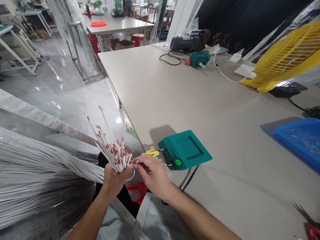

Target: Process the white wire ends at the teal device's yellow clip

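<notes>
Left hand (115,178): fingers clamped round red-tipped white wires (120,160), beside the table (197,96) edge. Right hand (154,174): fingers apparently pinched on a single wire (133,175), near green box (185,150). Progress, judged: one wire singled out; remainder bunched.

Upper covering: one pale grey garment (112,230), visible at the near edge of the scene between the forearms. The fabric appears soft and matt, with loose folds. Two flat, pale strips (143,211), strap-like in form, run over the garment front and converge towards the near edge. The visible portion does not establish the garment type. Lower covering: black legwear (129,201), plain, visible beyond the far edge of the garment. Left forearm (90,213) and right forearm (197,211): uncovered along the visible length. Left grip (113,182) and right grip (156,176): bare, five-fingered hands, some fingers hidden.
</notes>
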A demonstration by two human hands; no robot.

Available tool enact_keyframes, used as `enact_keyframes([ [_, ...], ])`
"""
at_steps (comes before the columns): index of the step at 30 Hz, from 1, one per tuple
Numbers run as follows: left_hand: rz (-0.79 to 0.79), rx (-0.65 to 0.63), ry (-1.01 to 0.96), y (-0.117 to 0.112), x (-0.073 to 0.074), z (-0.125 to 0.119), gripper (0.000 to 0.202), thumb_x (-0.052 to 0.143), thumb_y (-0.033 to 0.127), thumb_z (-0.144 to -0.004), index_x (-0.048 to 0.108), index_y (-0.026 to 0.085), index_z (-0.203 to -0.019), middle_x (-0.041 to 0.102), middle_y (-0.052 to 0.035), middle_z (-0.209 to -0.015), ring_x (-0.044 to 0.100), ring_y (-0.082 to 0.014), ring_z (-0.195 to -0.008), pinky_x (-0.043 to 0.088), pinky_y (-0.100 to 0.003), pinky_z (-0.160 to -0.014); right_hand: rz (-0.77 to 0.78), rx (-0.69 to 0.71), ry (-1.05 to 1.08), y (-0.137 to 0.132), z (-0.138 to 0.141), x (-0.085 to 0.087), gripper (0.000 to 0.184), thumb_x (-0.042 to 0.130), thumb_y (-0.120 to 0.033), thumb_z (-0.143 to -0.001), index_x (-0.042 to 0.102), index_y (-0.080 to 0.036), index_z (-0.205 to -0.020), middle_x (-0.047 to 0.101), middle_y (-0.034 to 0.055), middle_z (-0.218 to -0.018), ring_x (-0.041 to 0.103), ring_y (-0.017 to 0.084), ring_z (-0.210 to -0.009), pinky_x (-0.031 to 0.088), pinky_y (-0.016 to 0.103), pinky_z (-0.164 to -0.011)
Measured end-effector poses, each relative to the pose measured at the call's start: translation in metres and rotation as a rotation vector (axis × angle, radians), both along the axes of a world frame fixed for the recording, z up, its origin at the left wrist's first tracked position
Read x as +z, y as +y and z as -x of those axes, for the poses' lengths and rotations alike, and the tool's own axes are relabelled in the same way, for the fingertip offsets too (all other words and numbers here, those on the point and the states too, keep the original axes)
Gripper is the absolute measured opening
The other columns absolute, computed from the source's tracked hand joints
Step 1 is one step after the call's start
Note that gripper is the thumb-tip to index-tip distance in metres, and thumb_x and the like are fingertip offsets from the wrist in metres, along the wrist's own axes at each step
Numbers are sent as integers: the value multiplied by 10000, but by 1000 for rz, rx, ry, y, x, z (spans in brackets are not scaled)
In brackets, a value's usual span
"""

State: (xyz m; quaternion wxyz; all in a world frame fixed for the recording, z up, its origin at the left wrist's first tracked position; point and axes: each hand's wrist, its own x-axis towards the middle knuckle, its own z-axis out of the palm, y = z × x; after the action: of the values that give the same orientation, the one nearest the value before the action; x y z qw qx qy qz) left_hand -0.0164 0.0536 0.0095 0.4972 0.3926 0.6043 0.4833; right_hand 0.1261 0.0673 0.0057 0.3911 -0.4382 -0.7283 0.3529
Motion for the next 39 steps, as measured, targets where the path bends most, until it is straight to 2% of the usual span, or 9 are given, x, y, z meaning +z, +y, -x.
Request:
enact_keyframes([
  [6,-131,-17,219,1,-1,-1,50,675,220,-650,667,178,-676,670,-12,-655,600,-172,-615,481,-285,-667,-3,-26,56,-1,1,0,113,514,-126,-808,606,-191,-800,646,31,-763,586,140,-718,461,243,-663],
  [13,39,-53,118,-2,0,6,199,661,303,-695,677,157,-830,594,22,-521,546,-133,-505,453,-242,-524,43,-15,74,-1,2,-5,150,495,-119,-820,625,-191,-796,659,24,-755,598,136,-712,465,246,-672],
  [16,-1,-60,80,-4,0,5,178,646,290,-715,693,157,-824,660,-13,-665,577,-137,-574,464,-239,-565,71,-29,104,-2,5,-6,161,490,-126,-827,633,-196,-807,662,25,-755,603,136,-705,478,253,-671],
  [23,-49,21,42,-8,-10,2,172,659,274,-707,714,151,-815,690,-28,-708,613,-168,-684,475,-261,-662,59,82,258,-8,11,-8,215,459,-138,-854,639,-219,-939,683,47,-900,619,141,-822,498,283,-755],
  [26,-58,54,66,-9,-8,5,143,663,271,-701,703,152,-771,673,-16,-665,596,-157,-639,466,-258,-638,162,31,288,-9,10,-7,205,464,-193,-865,626,-201,-989,681,61,-897,626,147,-794,510,282,-722],
  [29,-19,37,96,-10,-1,6,93,684,249,-670,677,157,-669,600,21,-532,544,-131,-544,452,-250,-597,134,-51,244,-9,7,0,218,498,-227,-848,609,-188,-1032,656,74,-913,613,157,-799,503,284,-702],
  [32,32,-55,58,-12,2,3,104,728,218,-597,660,150,-638,628,1,-606,563,-151,-608,456,-258,-607,58,-42,126,-6,4,7,135,562,-225,-801,649,-189,-898,631,54,-824,575,143,-711,473,266,-637],
  [35,93,-77,-21,-14,-2,0,150,753,206,-550,638,145,-623,589,14,-562,514,-132,-540,426,-246,-513,75,-22,93,-4,4,8,98,583,-202,-780,636,-186,-700,593,16,-656,537,126,-618,439,249,-585],
  [39,83,-117,-53,-16,-3,2,148,743,230,-578,635,134,-611,507,33,-481,440,-97,-469,369,-224,-454,126,-24,166,-2,5,5,127,569,-206,-799,632,-187,-690,613,12,-641,549,125,-626,442,245,-596],
])
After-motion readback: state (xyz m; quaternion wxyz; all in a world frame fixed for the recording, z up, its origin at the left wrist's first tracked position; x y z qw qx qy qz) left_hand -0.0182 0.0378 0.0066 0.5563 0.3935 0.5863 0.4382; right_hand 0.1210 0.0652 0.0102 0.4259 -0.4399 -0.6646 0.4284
